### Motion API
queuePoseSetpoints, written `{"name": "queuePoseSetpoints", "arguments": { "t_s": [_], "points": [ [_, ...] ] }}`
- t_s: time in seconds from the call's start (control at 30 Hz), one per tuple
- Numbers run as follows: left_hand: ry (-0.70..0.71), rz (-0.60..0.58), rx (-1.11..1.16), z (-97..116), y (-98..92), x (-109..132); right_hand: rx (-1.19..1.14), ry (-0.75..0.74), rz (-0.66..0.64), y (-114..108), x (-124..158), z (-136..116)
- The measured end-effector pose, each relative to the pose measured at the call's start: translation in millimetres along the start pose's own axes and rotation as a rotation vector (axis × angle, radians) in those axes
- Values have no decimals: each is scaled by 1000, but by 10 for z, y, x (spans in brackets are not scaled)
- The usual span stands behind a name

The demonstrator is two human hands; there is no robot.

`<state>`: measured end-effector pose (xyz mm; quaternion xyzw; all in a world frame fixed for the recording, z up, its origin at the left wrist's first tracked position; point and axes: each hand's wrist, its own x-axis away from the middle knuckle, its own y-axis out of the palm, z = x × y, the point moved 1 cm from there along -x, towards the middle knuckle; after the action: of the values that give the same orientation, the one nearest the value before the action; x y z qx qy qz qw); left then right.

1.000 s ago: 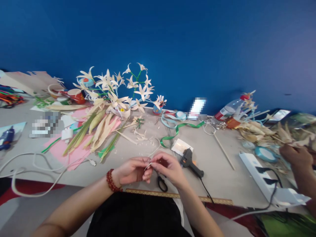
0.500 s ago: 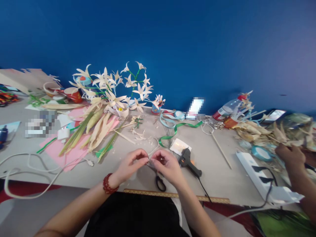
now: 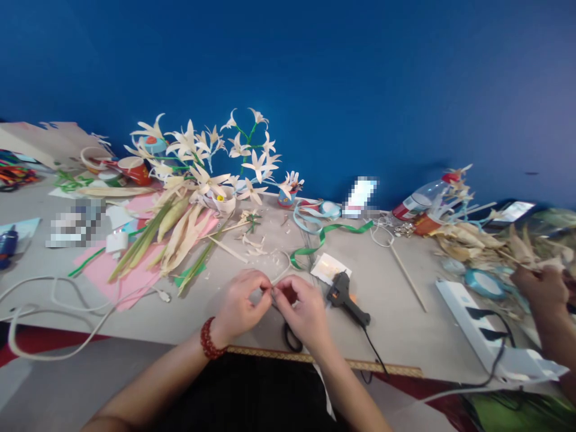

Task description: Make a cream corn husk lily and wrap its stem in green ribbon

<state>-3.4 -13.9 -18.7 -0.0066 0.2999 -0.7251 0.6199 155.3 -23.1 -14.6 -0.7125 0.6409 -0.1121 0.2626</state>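
Pale strip (image 3: 272, 289) pinched between left hand (image 3: 240, 306) and right hand (image 3: 302, 309), just above the tabletop (image 3: 405, 324) near its front edge. Each grip closed on the strip, thumb against forefinger. Probably best worked with fingertips close together and light tension, to avoid tearing. Counted: one strip in hand, one black glue gun (image 3: 345, 295) just right of the hands, one pair of scissors (image 3: 290, 341) partly hidden beneath, one ruler (image 3: 360, 363) along the edge, one co-worker's hand (image 3: 540, 291) far right.
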Motion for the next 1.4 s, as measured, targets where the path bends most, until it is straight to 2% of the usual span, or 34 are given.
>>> {"name": "queuePoseSetpoints", "arguments": {
  "t_s": [0.13, 0.27, 0.4, 0.47, 0.63, 0.8, 0.83, 0.9, 1.0, 1.13, 1.3, 1.4],
  "points": [
    [81, 83, -133, -128, -24, 29, 40, -43, 82, 9, 40, -30],
    [47, 225, -191, -224, -138, 25, 9, -46, 206, -74, 61, -47],
    [86, 21, -67, -70, -121, -23, -99, 16, 153, -101, 44, -63],
    [98, -32, -50, 25, -56, -49, -108, 10, 148, -84, 31, -82],
    [97, 22, -88, 43, 42, -72, -33, -67, 207, -50, 38, -86],
    [107, 197, -220, -81, -107, -72, 0, -66, 343, -112, 80, -1],
    [106, 197, -214, -74, -133, -78, -12, -49, 341, -121, 82, 12],
    [116, 105, -165, -16, -137, -99, -45, -28, 300, -119, 73, 18],
    [181, 2, -152, 112, -55, -136, -66, -43, 269, -84, 50, -17],
    [179, 31, -156, 126, 32, -157, -32, -96, 292, -53, 28, -59],
    [118, 167, -233, -20, -119, -179, -92, -30, 326, -93, -29, 13],
    [109, 48, -175, -6, -191, -218, -183, 14, 256, -79, -102, 39]
  ]
}}
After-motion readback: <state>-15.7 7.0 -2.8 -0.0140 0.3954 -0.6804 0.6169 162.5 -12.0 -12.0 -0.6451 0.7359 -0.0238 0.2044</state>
